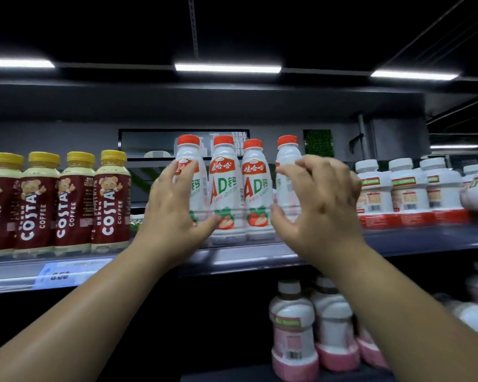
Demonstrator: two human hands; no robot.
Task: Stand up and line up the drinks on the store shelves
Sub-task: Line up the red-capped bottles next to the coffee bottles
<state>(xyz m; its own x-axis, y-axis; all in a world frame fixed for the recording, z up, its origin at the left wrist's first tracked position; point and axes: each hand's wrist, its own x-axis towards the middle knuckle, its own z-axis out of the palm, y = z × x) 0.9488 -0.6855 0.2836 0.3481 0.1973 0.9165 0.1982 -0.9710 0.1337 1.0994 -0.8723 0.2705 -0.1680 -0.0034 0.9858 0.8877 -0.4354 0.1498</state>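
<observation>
Bottles (225, 188) with red caps, four upright, stand mid upper shelf (398, 241). The left hand (174, 213) spreads open over the leftmost and the right hand (320, 205) hovers loosely curled before the rightmost, hiding both labels. Blur leaves contact unclear.

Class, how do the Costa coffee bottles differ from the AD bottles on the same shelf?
The Costa coffee bottles have yellow caps; the AD bottles have red ones. The Costa coffee bottles wear dark red labels with a bear; the AD bottles are white with red and green lettering. The left hand and right hand reach at the AD bottles, not the Costa coffee bottles. Both stand upright on one shelf.
</observation>
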